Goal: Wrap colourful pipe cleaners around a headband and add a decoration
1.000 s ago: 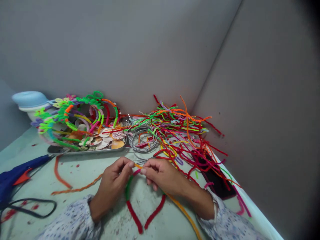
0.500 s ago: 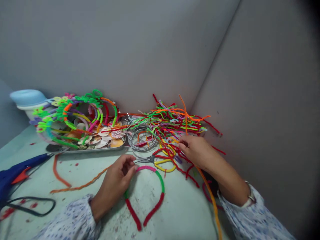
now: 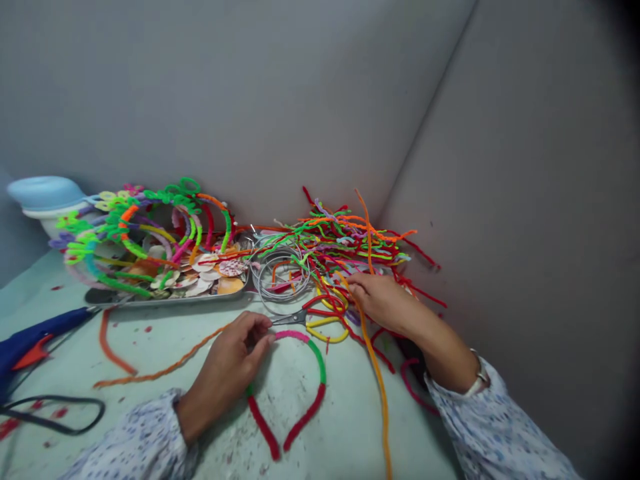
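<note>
- left hand (image 3: 233,363): low centre on the table (image 3: 150,333), fingertips pinched together on the top-left arc of the headband (image 3: 311,408).
- headband: flat on the table, open ends toward the person, wrapped red on both legs, green and pink over the top; bare table inside the arc and just below it.
- right hand (image 3: 383,300): at the near edge of the pipe cleaner pile (image 3: 350,243), fingers curled shut on the long orange pipe cleaner (image 3: 377,387), which trails down past the headband's right leg to the bottom edge of the frame.
- scissors (image 3: 295,319): just above the headband top, between the two hands, tight spot.
- wire rings (image 3: 280,273): behind the scissors, beside the tray (image 3: 165,301).
- tray: left rear, stacked with finished headbands (image 3: 135,233).
- pile fills the wall corner and spills toward the table's right edge.
- second orange strand (image 3: 160,370) lies left of the left hand; open table around it.
- glue gun (image 3: 35,337) and black cord (image 3: 65,417): far left edge, well apart from the hands.
</note>
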`<state>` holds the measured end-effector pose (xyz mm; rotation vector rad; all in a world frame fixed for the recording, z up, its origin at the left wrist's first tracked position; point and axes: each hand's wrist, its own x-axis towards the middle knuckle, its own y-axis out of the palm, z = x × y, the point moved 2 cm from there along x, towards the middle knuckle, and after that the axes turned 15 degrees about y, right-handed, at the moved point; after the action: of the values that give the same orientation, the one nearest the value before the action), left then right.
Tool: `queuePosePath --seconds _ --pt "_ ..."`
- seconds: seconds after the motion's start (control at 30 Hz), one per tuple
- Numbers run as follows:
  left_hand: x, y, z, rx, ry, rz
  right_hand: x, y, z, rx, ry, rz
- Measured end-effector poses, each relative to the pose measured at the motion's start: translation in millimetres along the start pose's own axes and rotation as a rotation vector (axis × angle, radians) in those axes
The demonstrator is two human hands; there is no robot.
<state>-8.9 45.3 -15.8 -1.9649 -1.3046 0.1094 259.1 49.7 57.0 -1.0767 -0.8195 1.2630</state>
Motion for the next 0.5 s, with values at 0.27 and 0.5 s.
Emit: queuePosePath --seconds 0.27,0.5 --pt "0.3 -0.1 0.3 0.028 0.013 0.045 0.1 3.8 -15.4 -0.285 0.088 0.159" --pt "1.9 -0.1 -0.8 0.002 -0.027 0.034 -5.6 10.9 1.7 -0.440 0.182 0.224"
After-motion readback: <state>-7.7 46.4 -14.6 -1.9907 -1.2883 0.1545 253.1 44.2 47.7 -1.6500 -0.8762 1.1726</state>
